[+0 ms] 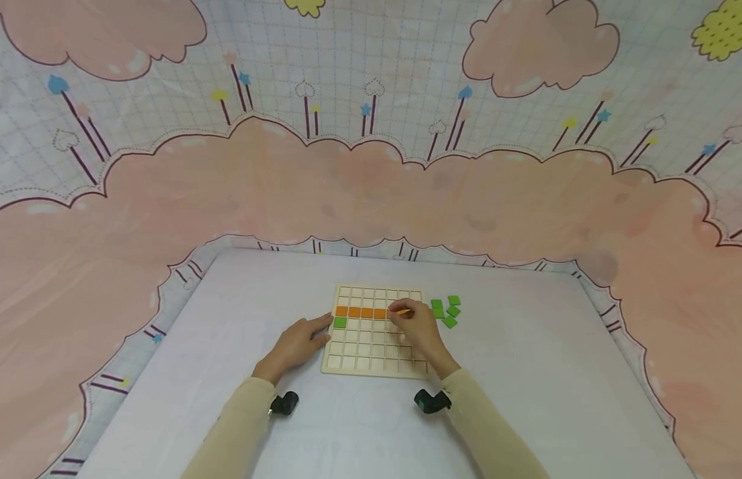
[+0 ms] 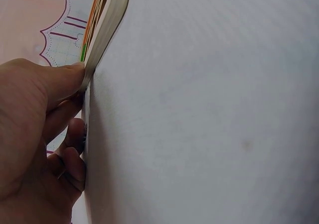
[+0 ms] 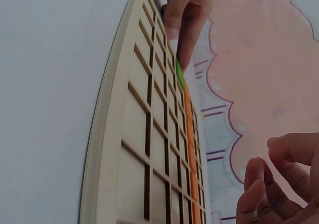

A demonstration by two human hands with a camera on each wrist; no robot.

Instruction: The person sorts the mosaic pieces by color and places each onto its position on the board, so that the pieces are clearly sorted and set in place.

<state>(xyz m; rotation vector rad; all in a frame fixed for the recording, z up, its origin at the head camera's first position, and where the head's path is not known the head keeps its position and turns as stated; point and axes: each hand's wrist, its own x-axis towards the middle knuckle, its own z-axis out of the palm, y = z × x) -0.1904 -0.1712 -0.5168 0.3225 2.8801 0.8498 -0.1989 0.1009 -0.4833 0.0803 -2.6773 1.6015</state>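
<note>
A pale wooden grid board point(image 1: 353, 363) lies on the white table. Orange square tiles point(image 1: 342, 311) line one row from its left side, and a green tile point(image 1: 339, 322) sits in the leftmost cell just below them. My right hand point(image 1: 420, 327) is over the board's right part, pinching another orange tile point(image 1: 403, 311) at the end of that row; the right wrist view does not show this tile. At the board's left edge rests my left hand point(image 1: 297, 343), its fingertips touching the rim point(image 2: 103, 40) beside the green tile.
Several loose green tiles point(image 1: 453, 311) lie on the table right of the board, close to my right hand. A dark wrist camera point(image 1: 432, 401) sits at the right cuff and another point(image 1: 285, 403) at the left. Behind the table point(image 1: 269, 273) hangs a patterned cloth point(image 1: 359, 193).
</note>
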